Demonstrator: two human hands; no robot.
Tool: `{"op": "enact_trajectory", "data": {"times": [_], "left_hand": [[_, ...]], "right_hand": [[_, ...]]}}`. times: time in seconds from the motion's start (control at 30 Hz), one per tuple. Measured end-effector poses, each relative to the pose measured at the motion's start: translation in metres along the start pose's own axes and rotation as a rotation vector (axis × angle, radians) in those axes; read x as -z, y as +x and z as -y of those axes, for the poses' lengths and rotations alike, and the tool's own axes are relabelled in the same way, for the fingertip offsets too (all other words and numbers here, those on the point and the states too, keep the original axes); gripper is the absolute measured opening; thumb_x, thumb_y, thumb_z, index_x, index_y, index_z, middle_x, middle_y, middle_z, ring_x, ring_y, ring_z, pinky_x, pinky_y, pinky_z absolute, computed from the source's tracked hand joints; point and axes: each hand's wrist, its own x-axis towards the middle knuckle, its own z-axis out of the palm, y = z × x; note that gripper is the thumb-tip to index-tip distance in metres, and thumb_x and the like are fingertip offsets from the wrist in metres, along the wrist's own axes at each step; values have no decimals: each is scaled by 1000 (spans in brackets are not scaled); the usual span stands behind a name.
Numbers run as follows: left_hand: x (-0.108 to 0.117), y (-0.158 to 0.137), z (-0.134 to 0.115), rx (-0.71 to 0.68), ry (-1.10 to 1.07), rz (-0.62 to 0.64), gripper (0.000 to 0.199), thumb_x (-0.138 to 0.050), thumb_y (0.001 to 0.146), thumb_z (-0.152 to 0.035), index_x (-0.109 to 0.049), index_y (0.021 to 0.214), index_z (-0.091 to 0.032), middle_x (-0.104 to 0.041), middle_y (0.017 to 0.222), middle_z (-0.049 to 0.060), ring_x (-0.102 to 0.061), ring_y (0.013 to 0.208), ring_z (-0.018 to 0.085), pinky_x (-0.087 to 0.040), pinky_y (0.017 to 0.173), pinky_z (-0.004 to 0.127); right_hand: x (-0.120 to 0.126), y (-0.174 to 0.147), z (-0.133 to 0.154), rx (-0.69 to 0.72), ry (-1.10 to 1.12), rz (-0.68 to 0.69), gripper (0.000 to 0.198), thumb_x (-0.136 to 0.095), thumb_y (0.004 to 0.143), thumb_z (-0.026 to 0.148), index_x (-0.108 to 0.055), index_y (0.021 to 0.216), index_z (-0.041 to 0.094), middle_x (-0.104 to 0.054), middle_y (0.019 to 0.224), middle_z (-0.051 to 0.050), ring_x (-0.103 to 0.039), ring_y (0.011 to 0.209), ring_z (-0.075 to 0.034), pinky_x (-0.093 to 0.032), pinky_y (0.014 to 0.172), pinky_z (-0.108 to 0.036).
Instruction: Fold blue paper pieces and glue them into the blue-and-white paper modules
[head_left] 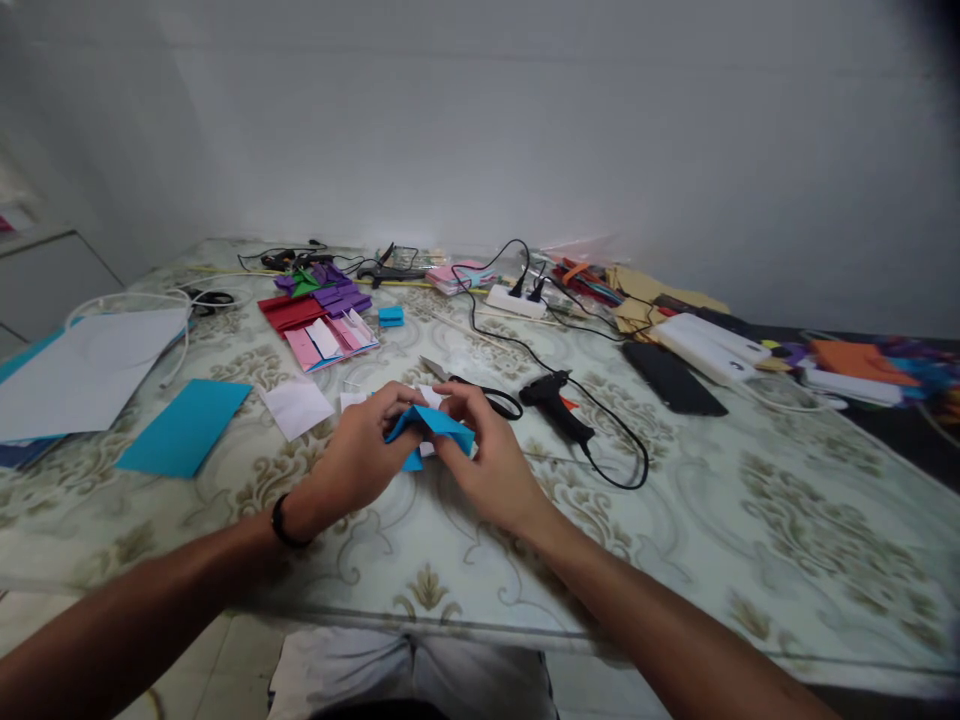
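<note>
Between my two hands is a folded piece of blue paper (442, 424), bent along a crease. My left hand (367, 445) pinches its left end, with a dark band on the wrist. My right hand (487, 455) grips the right end between thumb and fingers. Under and behind the hands lie bits of white and blue paper, partly hidden. Just beyond my right hand rest scissors (499, 400) with black handles, blades pointing to the upper left. A white paper square (296, 408) and a larger blue sheet (187, 427) lie flat to the left of my left hand.
A black glue gun (559, 405) with its cord lies right of the scissors. Folded pink paper (330, 342), purple paper pieces (337, 292) and a small blue folded piece (391, 317) sit farther back. A power strip (517, 300), a dark phone (671, 377) and white sheets (97, 370) are around.
</note>
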Motion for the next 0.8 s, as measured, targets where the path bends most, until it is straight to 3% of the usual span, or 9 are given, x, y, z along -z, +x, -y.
{"op": "enact_trajectory", "data": {"times": [0.23, 0.5, 0.67, 0.8], "left_hand": [[0, -4, -5, -96, 42, 20, 19, -62, 86, -17, -62, 105, -22, -78, 98, 1, -75, 93, 19, -55, 83, 27], [2, -2, -3, -91, 255, -36, 12, -59, 89, -21, -66, 99, -22, -67, 72, -4, -59, 65, 13, -41, 64, 25], [2, -1, -5, -32, 237, -94, 25, -60, 86, -18, -62, 110, -23, -49, 58, -10, -45, 54, 11, -33, 56, 22], [1, -2, -7, -57, 255, -94, 20, -60, 84, -17, -61, 103, -23, -52, 61, -9, -47, 55, 11, -35, 58, 22]], "right_hand": [[3, 4, -4, 3, 20, -23, 18, -62, 82, 18, -66, 98, 23, -70, 100, -5, -66, 93, -23, -52, 82, -36], [2, 2, -4, -76, 85, -10, 17, -64, 86, 21, -66, 103, 22, -72, 101, -4, -68, 90, -22, -54, 79, -35], [-2, -1, 0, -20, 39, -7, 19, -64, 88, 20, -65, 107, 21, -72, 107, -6, -68, 94, -22, -54, 81, -35], [-4, -2, 3, 35, -25, -24, 17, -61, 90, 21, -65, 107, 21, -73, 106, -7, -68, 97, -23, -53, 84, -37]]}}
